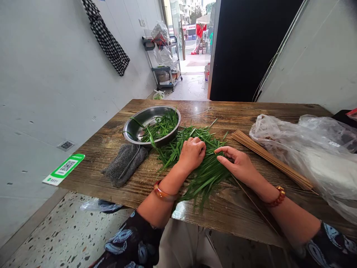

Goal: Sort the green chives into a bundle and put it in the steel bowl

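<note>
A loose heap of long, flat green leaves, looking like garlic chives [209, 178], lies across the middle of the wooden table [251, 212]. My left hand [192, 152] rests on the heap with its fingers curled round some of the chives. Just to its right, my right hand [237, 162] has thumb and fingers bent round a thin bamboo skewer [255, 203], which slants down toward the table's front edge. The skewer's upper part is partly hidden by that hand. More chives lie in a steel bowl [132, 134] behind my left hand.
A bundle of bamboo skewers [270, 158] lies right of the chives, beside clear plastic bags [315, 149]. A dark grey mesh cloth [124, 163] sits left, near a green QR-code card [65, 169] at the table edge. Beyond the table stands a trolley [164, 69] by the doorway.
</note>
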